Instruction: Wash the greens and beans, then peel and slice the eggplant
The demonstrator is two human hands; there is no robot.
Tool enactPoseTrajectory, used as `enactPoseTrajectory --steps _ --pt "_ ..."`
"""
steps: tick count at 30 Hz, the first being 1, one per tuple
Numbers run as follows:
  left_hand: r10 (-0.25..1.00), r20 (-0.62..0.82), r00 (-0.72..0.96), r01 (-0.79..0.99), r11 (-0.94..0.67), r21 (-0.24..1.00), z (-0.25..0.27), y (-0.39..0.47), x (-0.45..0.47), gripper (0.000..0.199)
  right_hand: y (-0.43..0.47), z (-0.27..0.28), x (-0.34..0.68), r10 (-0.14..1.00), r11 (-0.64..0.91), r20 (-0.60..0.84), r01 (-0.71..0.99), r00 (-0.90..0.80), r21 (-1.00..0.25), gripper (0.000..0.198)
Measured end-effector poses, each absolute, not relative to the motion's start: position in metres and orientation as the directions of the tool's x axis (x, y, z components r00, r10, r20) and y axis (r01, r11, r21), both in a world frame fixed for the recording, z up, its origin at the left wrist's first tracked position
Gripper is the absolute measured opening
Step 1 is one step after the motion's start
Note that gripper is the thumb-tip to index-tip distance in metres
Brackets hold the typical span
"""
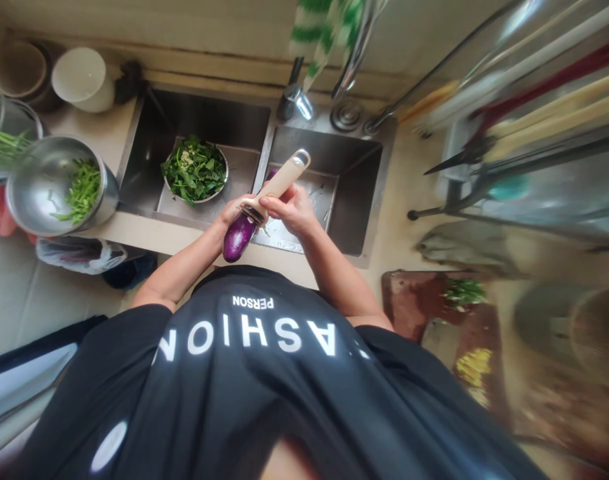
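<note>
A glossy purple eggplant is gripped in my left hand, its rounded end tilted toward my body at the sink's front edge. My right hand is closed around a peeler with a cream handle. The peeler's metal head rests against the eggplant, and its handle end points up over the right basin. A bit of purple shows behind the peeler, beyond my hands. Most of my left fingers are hidden behind the eggplant and peeler.
In the left basin stands a bowl of chopped leafy greens. A steel bowl with cut green pieces sits to the left, near a white bowl. The faucet rises behind. A knife and cutting board are rightward.
</note>
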State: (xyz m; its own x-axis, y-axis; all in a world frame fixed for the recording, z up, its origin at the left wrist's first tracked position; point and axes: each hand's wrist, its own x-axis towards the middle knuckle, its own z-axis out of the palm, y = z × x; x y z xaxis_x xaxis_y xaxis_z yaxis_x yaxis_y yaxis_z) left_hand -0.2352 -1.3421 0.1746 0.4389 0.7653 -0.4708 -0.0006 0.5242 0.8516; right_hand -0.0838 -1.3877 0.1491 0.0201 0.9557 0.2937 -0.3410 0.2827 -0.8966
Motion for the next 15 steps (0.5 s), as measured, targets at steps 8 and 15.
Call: enactPoseTrajectory --steps 8,15 --pt "0.756 -0.481 0.444 0.109 0.487 0.866 0.1685 -1.3399 -0.2397 0.027 -1.3871 0.1442 -0.0817 0.942 0.333 0.327 -0.29 0.069 -0.897 0.057" --pt "0.734 -0.473 0.487 0.064 0.51 0.858 0.1666 -1.3357 -0.2407 0.021 -1.3854 0.1433 -0.0801 0.956 0.291 0.285 -0.313 0.064 -0.904 0.061"
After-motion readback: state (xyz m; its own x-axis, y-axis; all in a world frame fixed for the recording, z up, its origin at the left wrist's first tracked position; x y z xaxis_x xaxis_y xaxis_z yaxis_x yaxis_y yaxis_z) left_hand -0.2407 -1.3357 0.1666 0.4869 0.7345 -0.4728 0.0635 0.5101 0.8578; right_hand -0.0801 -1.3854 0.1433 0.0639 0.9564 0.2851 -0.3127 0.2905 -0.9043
